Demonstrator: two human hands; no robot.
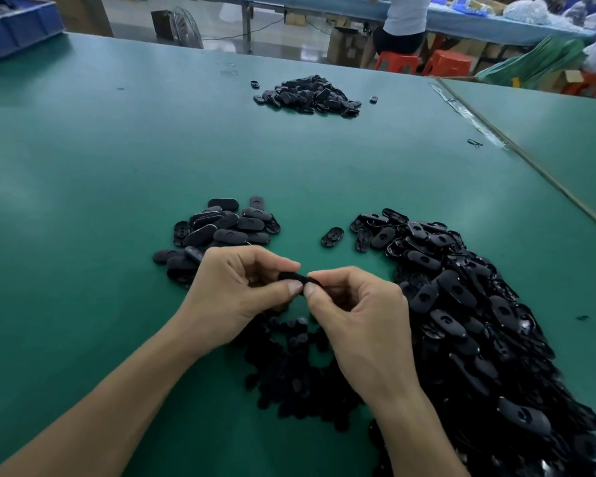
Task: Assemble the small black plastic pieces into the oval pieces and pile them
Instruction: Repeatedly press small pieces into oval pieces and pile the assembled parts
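My left hand (241,287) and my right hand (355,315) meet over the green table (83,201), both pinching one black oval piece (295,277) between thumbs and fingers; most of it is hidden by my fingers. Just under my hands lies a heap of small black plastic pieces (289,366). A big heap of oval pieces (468,321) runs down the right side. A smaller pile of oval pieces (221,228) sits just beyond my left hand. One oval piece (332,236) lies alone between the two piles.
A third pile of black pieces (307,96) lies far back on the table. A blue bin (18,25) stands at the back left corner. A seam with a second table (547,132) runs along the right. A seated person (403,25) and red stools (444,62) are behind.
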